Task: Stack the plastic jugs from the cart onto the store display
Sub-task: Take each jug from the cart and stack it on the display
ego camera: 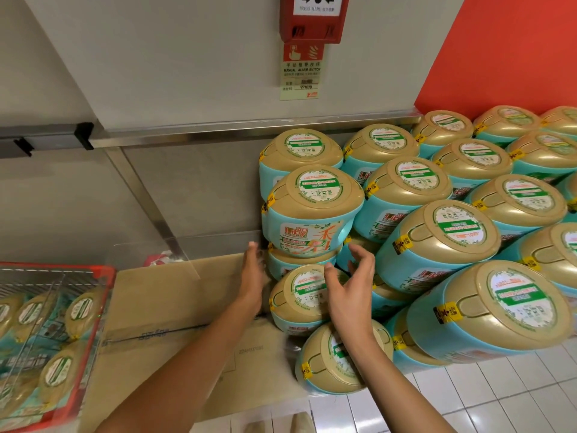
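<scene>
Just above my two hands sits a teal jug with a gold lid (312,210), perched at the left end of the store display (452,232). My left hand (253,276) is open and flat beside the stack; my right hand (351,292) is open with curled fingers over a lower jug (299,298), probably not touching. I judge the placing step is ending. Next I turn left to the red cart (93,307), where more jugs (75,310) wait, and grip one with both hands.
</scene>
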The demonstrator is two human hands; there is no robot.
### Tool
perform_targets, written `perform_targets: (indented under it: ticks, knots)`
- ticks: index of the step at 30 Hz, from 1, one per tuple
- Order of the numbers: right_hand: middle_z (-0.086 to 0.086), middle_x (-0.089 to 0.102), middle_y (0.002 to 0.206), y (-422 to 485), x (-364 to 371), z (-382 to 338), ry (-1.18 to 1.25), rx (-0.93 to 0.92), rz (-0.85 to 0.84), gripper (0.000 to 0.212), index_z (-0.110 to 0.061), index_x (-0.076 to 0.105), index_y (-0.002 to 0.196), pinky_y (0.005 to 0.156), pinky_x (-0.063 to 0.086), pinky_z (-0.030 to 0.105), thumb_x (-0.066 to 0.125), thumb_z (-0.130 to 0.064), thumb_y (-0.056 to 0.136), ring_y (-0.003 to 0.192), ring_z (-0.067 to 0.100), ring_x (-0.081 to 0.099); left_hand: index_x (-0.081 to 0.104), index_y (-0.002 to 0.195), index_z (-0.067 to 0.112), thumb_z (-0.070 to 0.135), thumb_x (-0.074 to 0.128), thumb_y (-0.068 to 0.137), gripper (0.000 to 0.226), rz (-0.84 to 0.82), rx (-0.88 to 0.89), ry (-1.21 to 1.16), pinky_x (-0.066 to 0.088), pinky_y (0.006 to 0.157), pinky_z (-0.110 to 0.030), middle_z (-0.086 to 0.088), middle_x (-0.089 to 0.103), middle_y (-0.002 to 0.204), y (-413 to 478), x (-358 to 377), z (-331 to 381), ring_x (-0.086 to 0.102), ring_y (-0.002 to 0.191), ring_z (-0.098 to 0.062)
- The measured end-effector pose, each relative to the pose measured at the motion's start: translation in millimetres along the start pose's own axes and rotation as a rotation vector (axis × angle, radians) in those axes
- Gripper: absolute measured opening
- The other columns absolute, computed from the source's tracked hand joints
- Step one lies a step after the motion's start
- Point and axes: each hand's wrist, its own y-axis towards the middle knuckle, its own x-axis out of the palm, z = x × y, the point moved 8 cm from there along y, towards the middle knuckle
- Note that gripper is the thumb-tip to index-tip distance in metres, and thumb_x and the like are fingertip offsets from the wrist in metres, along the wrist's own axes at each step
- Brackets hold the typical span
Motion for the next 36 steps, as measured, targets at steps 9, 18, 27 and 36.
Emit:
perform_targets:
  ticks: [9, 18, 27, 36]
  knots:
    - [-0.01, 0.05, 0.126, -68, -17, -11, -0.454, -0.39, -0.264, 0.014, -0.028, 0.06, 0.114, 0.105, 0.041, 0.027, 0.06, -0.026, 0.099, 0.121, 0.011, 0.049, 0.066, 0.123, 0.035, 0.057, 0.038, 0.106, 0.04, 0.06, -0.012, -0.059, 0.055, 0.071, -0.023, 0.008, 0.077, 0.114, -48, -6, -64, 0.074, 0.091, 0.0]
    - [-0.003, 0.057, 0.122, -91, -14, -1, -0.609, -0.409, -0.284, 0.021, -0.025, 0.065, 0.112, 0.102, 0.045, 0.037, 0.049, -0.027, 0.098, 0.114, 0.021, 0.053, 0.082, 0.095, 0.03, 0.061, 0.042, 0.102, 0.05, 0.055, -0.065, -0.174, 0.06, 0.06, -0.025, -0.003, 0.081, 0.098, -54, 20, -63, 0.078, 0.086, -0.017]
    - [-0.001, 0.057, 0.119, -91, -12, -2, -0.61, -0.379, -0.216, 0.024, -0.025, 0.064, 0.107, 0.108, 0.044, 0.047, 0.046, -0.022, 0.091, 0.113, 0.025, 0.052, 0.076, 0.106, 0.021, 0.061, 0.032, 0.105, 0.059, 0.079, -0.074, -0.159, 0.058, 0.079, -0.035, -0.005, 0.081, 0.099, -63, 29, -56, 0.078, 0.09, -0.018]
    - [-0.006, 0.057, 0.11, -112, -17, -29, -0.393, -0.43, -0.296, 0.018, -0.022, 0.065, 0.109, 0.105, 0.041, 0.037, 0.055, -0.016, 0.096, 0.107, 0.018, 0.052, 0.066, 0.12, 0.017, 0.035, 0.033, 0.112, 0.039, 0.061, 0.121, 0.095, 0.05, 0.087, -0.03, 0.0, 0.07, 0.123, -119, -18, -26, 0.064, 0.112, -0.011]
